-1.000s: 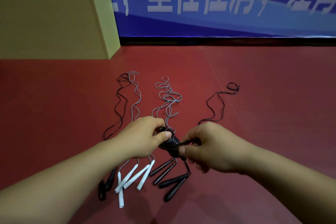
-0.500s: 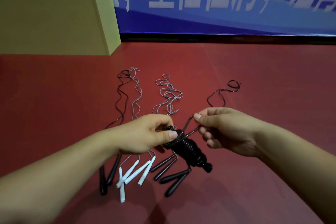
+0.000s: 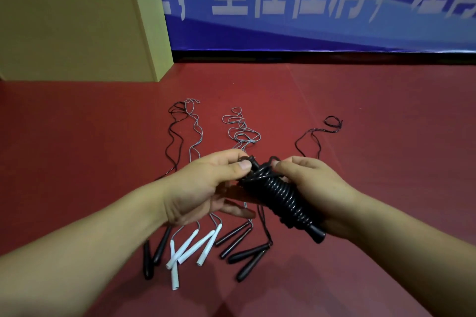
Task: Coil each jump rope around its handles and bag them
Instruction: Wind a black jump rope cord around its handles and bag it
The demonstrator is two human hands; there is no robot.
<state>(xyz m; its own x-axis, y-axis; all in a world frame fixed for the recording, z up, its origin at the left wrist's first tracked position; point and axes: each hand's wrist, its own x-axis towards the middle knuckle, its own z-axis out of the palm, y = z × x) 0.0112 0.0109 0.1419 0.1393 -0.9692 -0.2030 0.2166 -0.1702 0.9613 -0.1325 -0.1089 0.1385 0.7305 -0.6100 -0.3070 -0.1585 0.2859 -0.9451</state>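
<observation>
While both hands are raised above the dark red floor (image 3: pixel 386 136), they share one black jump rope wound in tight glossy coils around its black handles (image 3: pixel 279 195). The right hand (image 3: pixel 311 188) cradles this bundle from the right side, its fingers curled around the coils and its fingertips pinching the rope at the upper end, while the butt of one handle sticks out below the palm. The left hand (image 3: pixel 203 185) pinches a small loop of the same rope between thumb and forefinger at the top of the bundle, its other fingers hanging loosely curled beneath. Below the hands, the other ropes lie on the floor with their handles fanned toward the viewer: a pair of slim black handles (image 3: pixel 154 255) at far left, partly hidden by the left forearm, four white tubular handles (image 3: pixel 190 244) beside them, two thin black stick handles (image 3: pixel 233 239) next, and a pair of thicker, tapered black handles (image 3: pixel 248 258) on the right. Their cords run away across the floor in loose squiggles: a black cord (image 3: pixel 175 136) and a grey cord (image 3: pixel 194 131) side by side, a tangled grey cord (image 3: pixel 242 128) in the middle, and a thin black cord (image 3: pixel 319 136) ending in a small curl at right. A tan wooden box (image 3: pixel 77 28) stands at upper left against a blue banner with white characters (image 3: pixel 309 8).
</observation>
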